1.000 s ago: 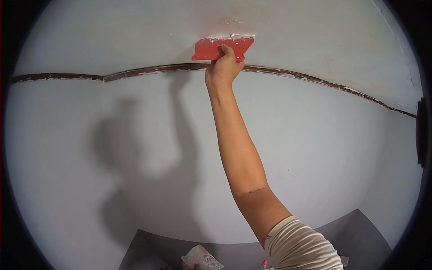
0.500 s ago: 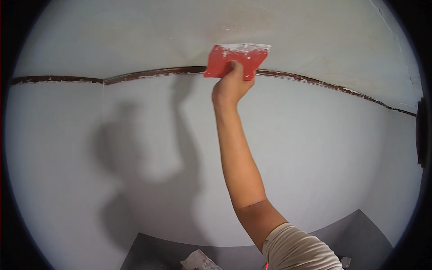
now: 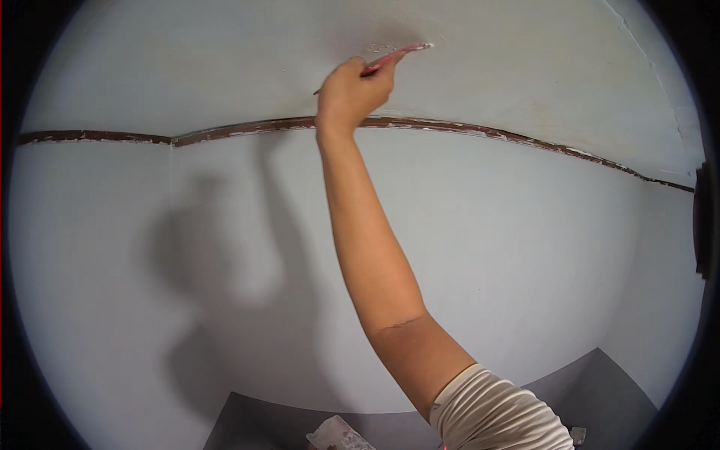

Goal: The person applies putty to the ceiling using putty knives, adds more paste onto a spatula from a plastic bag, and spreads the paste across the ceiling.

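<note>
My right hand (image 3: pixel 352 96) is raised overhead at the upper middle, fingers closed around a red plastic putty scraper (image 3: pixel 397 57). The scraper is seen nearly edge-on, its whitened edge at or very close to the pale ceiling (image 3: pixel 510 67). Small rough white marks show on the ceiling beside the blade. Below my wrist runs a narrow dark brown trim strip (image 3: pixel 465 130), spotted with white, where wall and ceiling meet. At the bottom edge a flat piece smeared with white (image 3: pixel 339 433) shows in part; what holds or supports it is hidden. My left hand is not visible.
A pale wall (image 3: pixel 525 262) fills the middle, with shadows on its left side. Dark grey covers its lower part (image 3: pixel 600 382). A dark object (image 3: pixel 703 221) stands at the right rim. A small greyish block (image 3: pixel 577 436) sits low at the right.
My right hand has moved up and left, from the trim strip onto the ceiling area. The scraper has turned from showing its broad red face to nearly edge-on.
</note>
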